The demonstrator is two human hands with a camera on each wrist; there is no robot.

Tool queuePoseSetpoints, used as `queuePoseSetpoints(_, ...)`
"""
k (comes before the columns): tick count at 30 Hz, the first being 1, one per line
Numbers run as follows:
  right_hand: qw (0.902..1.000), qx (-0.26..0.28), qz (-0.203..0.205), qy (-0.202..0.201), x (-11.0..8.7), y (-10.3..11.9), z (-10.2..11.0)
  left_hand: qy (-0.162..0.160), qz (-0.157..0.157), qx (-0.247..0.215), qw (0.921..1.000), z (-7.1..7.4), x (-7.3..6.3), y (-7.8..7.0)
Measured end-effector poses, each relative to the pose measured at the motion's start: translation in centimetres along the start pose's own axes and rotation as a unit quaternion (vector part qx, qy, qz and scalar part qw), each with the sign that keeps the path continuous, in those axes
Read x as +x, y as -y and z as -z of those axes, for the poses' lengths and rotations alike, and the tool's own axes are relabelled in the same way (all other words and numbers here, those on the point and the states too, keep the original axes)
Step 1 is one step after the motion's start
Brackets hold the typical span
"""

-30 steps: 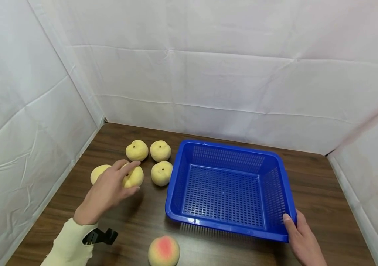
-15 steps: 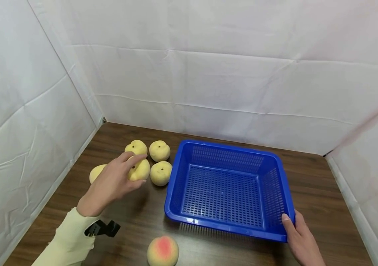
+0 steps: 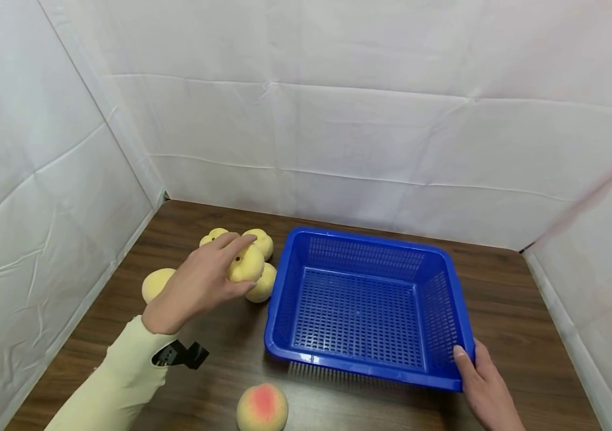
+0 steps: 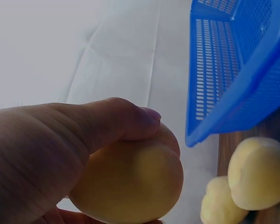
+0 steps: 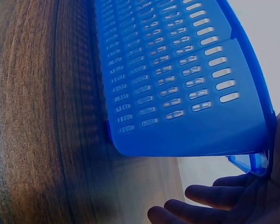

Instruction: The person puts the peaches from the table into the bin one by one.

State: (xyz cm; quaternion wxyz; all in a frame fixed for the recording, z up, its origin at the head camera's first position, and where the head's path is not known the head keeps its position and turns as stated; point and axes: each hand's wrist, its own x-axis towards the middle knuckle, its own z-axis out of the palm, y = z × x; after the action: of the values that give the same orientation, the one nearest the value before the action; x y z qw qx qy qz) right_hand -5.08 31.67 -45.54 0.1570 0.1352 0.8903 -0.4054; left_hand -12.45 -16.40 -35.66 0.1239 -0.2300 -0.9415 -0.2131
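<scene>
In the head view my left hand (image 3: 200, 284) grips a pale yellow peach (image 3: 248, 264) between thumb and fingers, held over the other peaches. The left wrist view shows my thumb (image 4: 126, 119) lying across the top of this peach (image 4: 135, 182). My right hand (image 3: 487, 383) holds the near right corner of a blue plastic basket (image 3: 359, 317), thumb over the rim and fingers outside. Up close in the right wrist view, the slotted basket wall (image 5: 177, 126) rises beside several spread fingers (image 5: 200, 210). Nothing lies in the basket.
Behind the held peach sit a back peach (image 3: 258, 240), a partly hidden one (image 3: 213, 235) and one by the basket (image 3: 262, 284). Another peach (image 3: 157, 284) is at the left. A red-blushed peach (image 3: 262, 407) lies in front. White cloth walls (image 3: 365, 131) enclose the wooden table (image 3: 521, 311).
My left hand has carried the gripped peach up and to the right, toward the basket, passing over the other peaches. My right hand keeps its hold on the basket corner.
</scene>
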Motion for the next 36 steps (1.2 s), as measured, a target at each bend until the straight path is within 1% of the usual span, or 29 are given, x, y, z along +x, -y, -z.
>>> queuePoseSetpoints(7,1.0000,-0.001,-0.001,-0.005,0.0,0.1,-0.2,0.030,0.003,-0.018,0.9994,0.2,1.6,-1.2)
queuePoseSetpoints(13,0.9999,0.000,-0.011,0.000,0.0,0.0,-0.1,0.049,0.000,-0.015,0.9987,0.1,2.7,-2.0)
queuePoseSetpoints(18,0.9999,0.001,-0.013,0.000,0.0,-0.1,-0.2,0.050,-0.023,-0.019,0.9983,-0.3,3.5,-2.4)
queuePoseSetpoints(24,0.9998,0.013,-0.010,-0.009,-0.1,-0.2,-0.4,0.056,-0.035,-0.023,0.9976,-0.6,4.7,-2.8)
queuePoseSetpoints(30,0.9998,0.018,-0.002,-0.012,0.1,-0.2,-0.4,0.062,-0.054,-0.024,0.9963,-1.0,6.0,-3.4)
queuePoseSetpoints(36,0.9997,0.016,-0.003,-0.020,0.1,-0.1,-0.4,0.069,-0.060,-0.022,0.9956,-1.3,6.9,-4.1)
